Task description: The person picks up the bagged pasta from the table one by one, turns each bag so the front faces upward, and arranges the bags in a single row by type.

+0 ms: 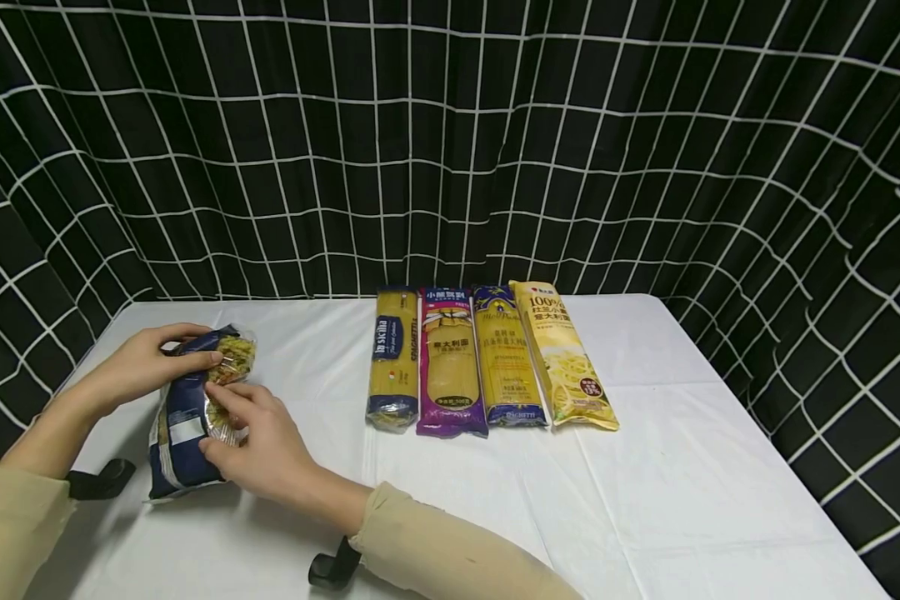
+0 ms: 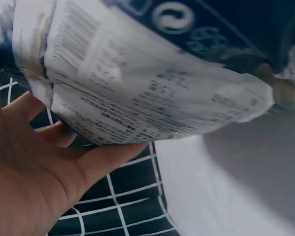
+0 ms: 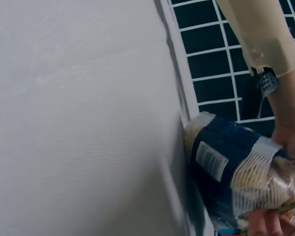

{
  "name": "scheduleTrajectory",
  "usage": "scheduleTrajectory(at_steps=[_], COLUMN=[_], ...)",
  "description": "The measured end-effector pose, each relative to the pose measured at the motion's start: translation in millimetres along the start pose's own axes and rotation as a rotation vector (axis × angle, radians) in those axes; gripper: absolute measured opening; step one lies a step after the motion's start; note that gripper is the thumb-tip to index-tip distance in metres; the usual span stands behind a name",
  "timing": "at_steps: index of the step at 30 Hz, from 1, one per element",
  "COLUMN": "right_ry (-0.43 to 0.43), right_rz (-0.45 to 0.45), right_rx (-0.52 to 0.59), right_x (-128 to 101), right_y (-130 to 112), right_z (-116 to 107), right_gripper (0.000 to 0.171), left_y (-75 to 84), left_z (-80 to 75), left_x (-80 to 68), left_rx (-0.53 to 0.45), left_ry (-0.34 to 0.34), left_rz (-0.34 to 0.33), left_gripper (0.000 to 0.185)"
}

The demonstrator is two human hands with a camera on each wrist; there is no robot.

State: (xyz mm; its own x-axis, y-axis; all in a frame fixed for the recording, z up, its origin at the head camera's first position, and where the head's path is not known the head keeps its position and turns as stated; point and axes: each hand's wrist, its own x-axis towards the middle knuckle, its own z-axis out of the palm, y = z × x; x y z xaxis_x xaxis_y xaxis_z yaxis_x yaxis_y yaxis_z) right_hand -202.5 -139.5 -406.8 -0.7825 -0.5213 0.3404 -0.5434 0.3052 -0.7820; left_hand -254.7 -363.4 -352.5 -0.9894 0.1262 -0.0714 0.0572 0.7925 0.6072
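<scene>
A dark blue bag of pasta (image 1: 187, 417), with short yellowish and orange pieces showing through clear film, is at the table's left side. My left hand (image 1: 150, 362) grips its upper end, thumb across the front and the other fingers behind. In the left wrist view, the thumb of the left hand (image 2: 44, 167) lies along the lower edge of the bag's white printed label (image 2: 123, 93). My right hand (image 1: 266, 442) holds the bag's right side, index finger and thumb spread on the film. Fingers of the right hand (image 3: 265, 223) show at the bag's edge in the right wrist view.
Several long packs of spaghetti lie side by side mid-table: a clear yellow one (image 1: 393, 367), a purple one (image 1: 452, 408), a blue and yellow one (image 1: 506, 358) and a cream one (image 1: 566, 358). A black curtain with white grid lines (image 1: 450, 150) surrounds the white table (image 1: 682, 475).
</scene>
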Motion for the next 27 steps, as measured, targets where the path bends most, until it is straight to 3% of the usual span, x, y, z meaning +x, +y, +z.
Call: scheduleTrajectory(at_steps=[6,15,20,24,27], right_ry=[0.016,0.043,0.026,-0.033,-0.058], right_rz=[0.080,0.212,0.202,0.239,0.322], right_rx=[0.248,0.370,0.421,0.611,0.740], right_x=[-2,-2,0,1,1], right_y=[7,11,11,11,11], right_z=[2,11,15,17,19], right_gripper=[0.065,0.078,0.081,0.084,0.091], left_y=[-7.2,-20.2,-26.2,-30.1,-31.0], left_z=[0.7,2.4,5.2,9.0,11.1], left_x=[-4.1,-7.4,-8.4,-6.1,-3.4], left_rx=[-0.056,-0.198,-0.274,-0.337,-0.360], left_ry=[0.042,0.091,0.131,0.150,0.142], left_rz=[0.007,0.009,0.017,0.019,0.020], left_gripper=[0.073,0.071,0.063,0.053,0.054])
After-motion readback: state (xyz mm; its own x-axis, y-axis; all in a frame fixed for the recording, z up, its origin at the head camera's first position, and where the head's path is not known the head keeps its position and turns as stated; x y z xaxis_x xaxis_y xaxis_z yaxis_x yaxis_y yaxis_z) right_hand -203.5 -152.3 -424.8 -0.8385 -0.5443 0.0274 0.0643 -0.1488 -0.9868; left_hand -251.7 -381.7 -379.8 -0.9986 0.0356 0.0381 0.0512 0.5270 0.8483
